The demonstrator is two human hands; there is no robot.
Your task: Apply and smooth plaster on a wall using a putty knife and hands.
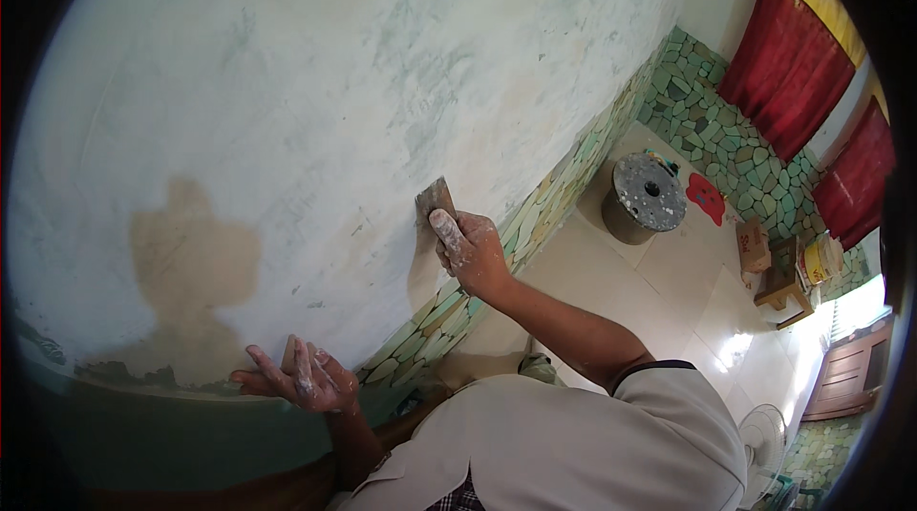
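My right hand (468,248) is closed round a putty knife (437,198), its thumb pressed along the flat grey blade. The blade lies at the surface of the white, patchily plastered wall (315,110). White smears cover the thumb and fingers. Lower and to the left, my left hand (310,379) is held near the wall with its fingers spread, also marked with white. I see nothing clearly gripped in it, though some of the palm is hidden. Greenish-grey blotches show through the white coat around the knife.
A stone-patterned green band (535,215) runs along the wall's base. On the tiled floor (659,272) stands a grey-spattered bucket (650,194), with a red mat (705,198) beyond it. Farther right are a cardboard box (753,245), a wooden stool (785,293), a white fan (764,439) and red curtains (791,67).
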